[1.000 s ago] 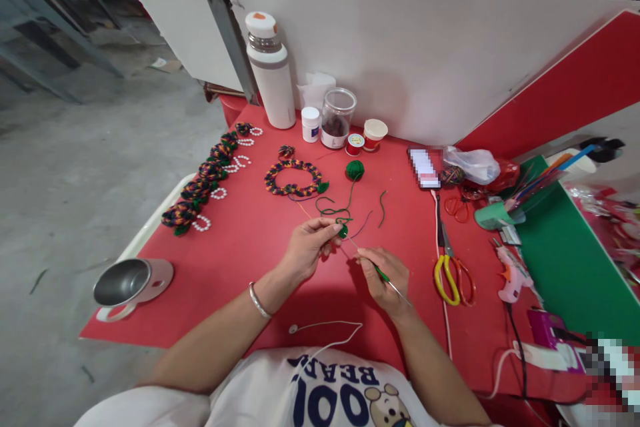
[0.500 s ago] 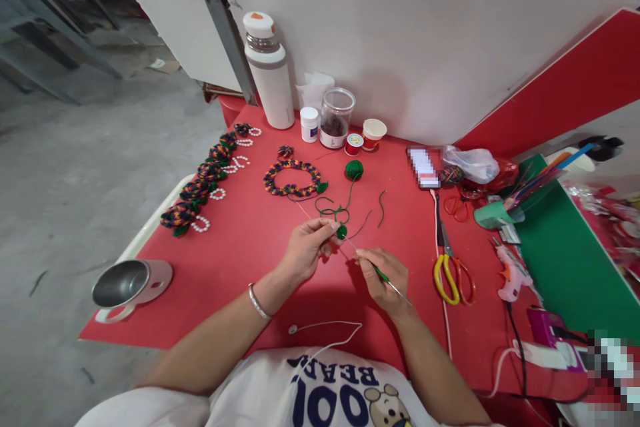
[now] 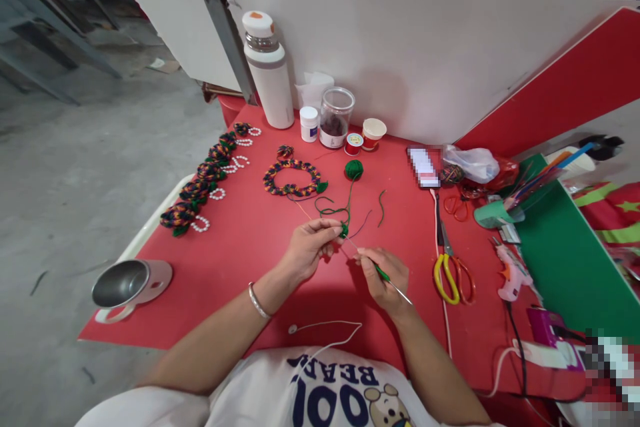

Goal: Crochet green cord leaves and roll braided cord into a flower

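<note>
Between thumb and fingers, my left hand pinches a small green crochet piece. My right hand is closed round the green grip of a crochet hook, whose thin tip reaches to the crochet piece. Green yarn runs from the piece in loose loops to a small green yarn ball beyond my hands. A ring of braided multicoloured yarn with a green leaf lies ahead of my left hand. A cut green strand rests to the right.
Knitted bundles with white bead loops line the left edge, above a steel mug. A white bottle and a clear jar stand at the back. Right are scissors, a phone and a pink glue gun.
The green piece has shifted slightly to the right and turned in my left fingers. Its yarn loops above have been drawn out straighter. Both hands stay nearly in place.
</note>
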A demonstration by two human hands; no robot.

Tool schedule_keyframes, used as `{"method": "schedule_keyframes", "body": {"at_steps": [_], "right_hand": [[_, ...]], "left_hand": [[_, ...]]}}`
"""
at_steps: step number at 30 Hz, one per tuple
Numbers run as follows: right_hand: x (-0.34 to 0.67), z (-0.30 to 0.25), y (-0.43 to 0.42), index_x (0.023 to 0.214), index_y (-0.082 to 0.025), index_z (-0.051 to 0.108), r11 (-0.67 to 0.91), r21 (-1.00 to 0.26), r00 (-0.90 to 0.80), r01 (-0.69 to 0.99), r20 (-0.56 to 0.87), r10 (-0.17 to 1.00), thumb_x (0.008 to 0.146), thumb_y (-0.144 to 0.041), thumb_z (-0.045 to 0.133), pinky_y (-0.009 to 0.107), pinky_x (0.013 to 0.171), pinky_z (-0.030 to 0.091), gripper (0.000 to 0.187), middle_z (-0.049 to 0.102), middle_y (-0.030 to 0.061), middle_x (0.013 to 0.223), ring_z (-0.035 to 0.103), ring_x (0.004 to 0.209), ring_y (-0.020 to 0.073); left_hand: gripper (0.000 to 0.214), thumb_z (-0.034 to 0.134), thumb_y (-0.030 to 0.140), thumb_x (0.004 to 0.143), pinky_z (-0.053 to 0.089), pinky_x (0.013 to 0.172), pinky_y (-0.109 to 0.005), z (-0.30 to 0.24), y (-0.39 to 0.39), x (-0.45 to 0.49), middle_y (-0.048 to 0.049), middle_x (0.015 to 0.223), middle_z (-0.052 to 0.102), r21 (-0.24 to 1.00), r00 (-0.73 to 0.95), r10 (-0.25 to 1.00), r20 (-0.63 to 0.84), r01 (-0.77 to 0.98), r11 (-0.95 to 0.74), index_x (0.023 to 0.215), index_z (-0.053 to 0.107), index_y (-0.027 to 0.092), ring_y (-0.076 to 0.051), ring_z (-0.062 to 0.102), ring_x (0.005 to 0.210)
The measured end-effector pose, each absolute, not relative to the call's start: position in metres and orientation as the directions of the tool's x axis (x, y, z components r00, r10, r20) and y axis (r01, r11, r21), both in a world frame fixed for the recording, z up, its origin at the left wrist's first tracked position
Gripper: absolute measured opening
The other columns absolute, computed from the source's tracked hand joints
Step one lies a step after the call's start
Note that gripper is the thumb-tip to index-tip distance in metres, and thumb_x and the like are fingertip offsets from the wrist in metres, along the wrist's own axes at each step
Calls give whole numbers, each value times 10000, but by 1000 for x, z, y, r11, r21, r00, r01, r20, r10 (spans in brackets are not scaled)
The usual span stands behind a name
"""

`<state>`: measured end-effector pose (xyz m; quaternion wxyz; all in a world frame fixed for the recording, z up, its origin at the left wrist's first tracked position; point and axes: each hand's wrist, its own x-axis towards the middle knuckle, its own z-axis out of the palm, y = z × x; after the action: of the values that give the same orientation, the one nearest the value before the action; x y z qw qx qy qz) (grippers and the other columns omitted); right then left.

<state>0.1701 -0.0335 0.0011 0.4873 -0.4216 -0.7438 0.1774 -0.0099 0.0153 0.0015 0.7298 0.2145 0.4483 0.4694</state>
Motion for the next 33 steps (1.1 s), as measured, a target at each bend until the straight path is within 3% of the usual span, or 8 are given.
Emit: {"method": "schedule_keyframes", "body": {"at_steps": [11,20,26,33], "right_hand": [[169,5,-34,1116,-247,685,588,-678,-168,440,581,796,926,-92,566,294,693,571,273,774,32,846,725,727,160],[168,2,-33,1114,-226,687,596,-666,-152,448,601,785,938,-94,571,299,734,584,249,774,46,913,728,792,158],[168,3,-33,1110,-221,683,576,-673,-133,464,591,796,940,-94,568,297,719,587,241,777,49,898,732,769,158],[169,7,-34,1041,-209,680,620,-638,-147,456,633,760,933,-95,556,291,654,569,200,764,27,794,709,673,152]], "left_hand": [[394,891,350,600,422,358,-177,1,16,-12,-48,587,689,705,178,869,-462,-520,481,825,684,101,-118,598,428],[448,923,215,503,430,354,-197,1,10,-6,-40,693,711,737,246,876,-414,-474,481,874,693,116,-131,620,475],[374,894,341,596,385,338,-186,-2,10,-6,-51,600,687,741,233,875,-424,-468,483,789,661,122,-135,606,453],[415,902,377,568,391,352,-184,0,13,-9,-52,585,688,712,205,860,-468,-490,504,794,669,118,-135,608,451]]}}
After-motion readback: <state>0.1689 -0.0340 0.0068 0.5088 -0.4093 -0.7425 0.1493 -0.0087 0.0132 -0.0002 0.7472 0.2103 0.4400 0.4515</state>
